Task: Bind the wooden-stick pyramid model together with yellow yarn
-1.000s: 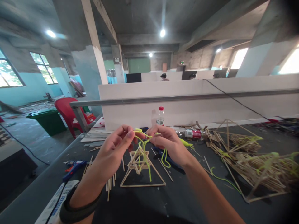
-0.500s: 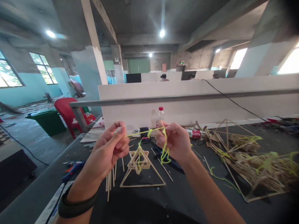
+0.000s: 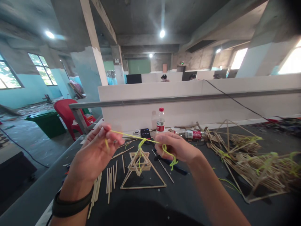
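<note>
A length of yellow-green yarn (image 3: 131,136) is stretched between my two hands. My left hand (image 3: 95,150) pinches one end between thumb and forefinger, its other fingers loosely curled. Closed around the other side is my right hand (image 3: 176,146), with a loose tangle of yarn dangling below it. Midway along, the yarn gathers in a knot or loop over the tip of a small stick pyramid (image 3: 144,187). The pyramid stands on the dark table between my hands, and a star-shaped stack of sticks (image 3: 140,163) sits within its frame.
Loose sticks (image 3: 110,180) lie left of the pyramid. Behind it are a phone (image 3: 145,134), an upright bottle (image 3: 160,121) and a bottle on its side (image 3: 194,135). A heap of stick structures with yarn (image 3: 265,169) covers the right side. A white partition (image 3: 188,110) closes the back.
My left hand has moved left and slightly up, my right hand a little right and down. The yarn between them is now longer and pulled taut over the pyramid's tip.
</note>
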`<state>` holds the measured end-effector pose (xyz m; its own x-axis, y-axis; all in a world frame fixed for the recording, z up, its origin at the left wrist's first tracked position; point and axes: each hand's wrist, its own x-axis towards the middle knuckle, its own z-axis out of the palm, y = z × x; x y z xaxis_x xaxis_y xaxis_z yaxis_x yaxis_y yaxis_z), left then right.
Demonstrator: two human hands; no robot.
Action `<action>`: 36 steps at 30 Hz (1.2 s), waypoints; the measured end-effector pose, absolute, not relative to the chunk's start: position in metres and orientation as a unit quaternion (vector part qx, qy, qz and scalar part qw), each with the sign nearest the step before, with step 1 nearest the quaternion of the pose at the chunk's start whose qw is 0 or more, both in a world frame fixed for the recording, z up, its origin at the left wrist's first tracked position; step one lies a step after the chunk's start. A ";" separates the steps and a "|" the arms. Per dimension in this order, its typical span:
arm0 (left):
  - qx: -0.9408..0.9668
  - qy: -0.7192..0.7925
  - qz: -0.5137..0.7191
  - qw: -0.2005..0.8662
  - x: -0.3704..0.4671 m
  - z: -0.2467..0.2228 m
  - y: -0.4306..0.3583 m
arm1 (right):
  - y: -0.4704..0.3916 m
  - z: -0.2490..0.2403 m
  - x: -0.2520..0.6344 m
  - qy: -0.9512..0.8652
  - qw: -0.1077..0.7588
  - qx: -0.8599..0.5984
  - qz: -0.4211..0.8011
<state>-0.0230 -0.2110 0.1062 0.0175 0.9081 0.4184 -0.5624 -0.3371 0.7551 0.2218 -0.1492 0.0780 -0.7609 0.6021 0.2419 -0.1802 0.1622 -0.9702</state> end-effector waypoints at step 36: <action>0.388 0.178 0.815 0.391 -0.060 0.126 -0.211 | -0.140 0.070 0.208 -0.825 0.309 -0.292 0.371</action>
